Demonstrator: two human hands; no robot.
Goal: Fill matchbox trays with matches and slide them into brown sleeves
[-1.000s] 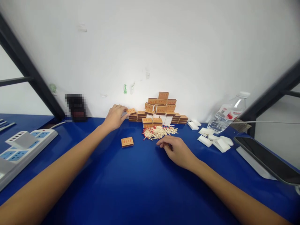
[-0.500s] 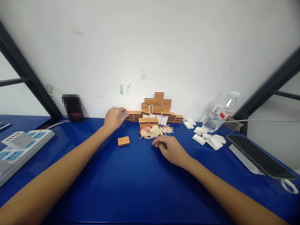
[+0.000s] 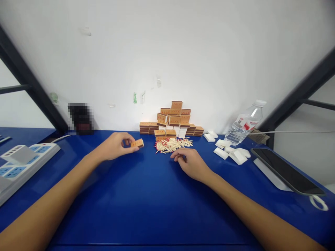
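Note:
Between the thumb and fingers of my left hand [image 3: 112, 146] is an orange matchbox [image 3: 137, 143] with dark striking sides, held just over the blue table [image 3: 136, 198]. My right hand [image 3: 193, 164] rests at the near edge of a loose pile of red-tipped matches [image 3: 170, 145]. Its fingers are loosely bent, with a gap to the thumb, and nothing shows in them. Behind the matches rises a stepped stack of matchboxes [image 3: 175, 120] against the wall, with low rows on both sides and white trays low in its middle.
White matchbox trays [image 3: 238, 157] lie scattered at the right, beside a clear water bottle [image 3: 244, 123]. Nearer is a dark-screened phone [image 3: 288, 170] on a white block. A power strip [image 3: 39, 155] with a white plug-in charger occupies the left. The white wall [image 3: 117, 62] bounds the back.
My left hand has come away from the stack's left end, moved nearer, and picked up the matchbox that lay alone on the table. My right hand has hardly moved.

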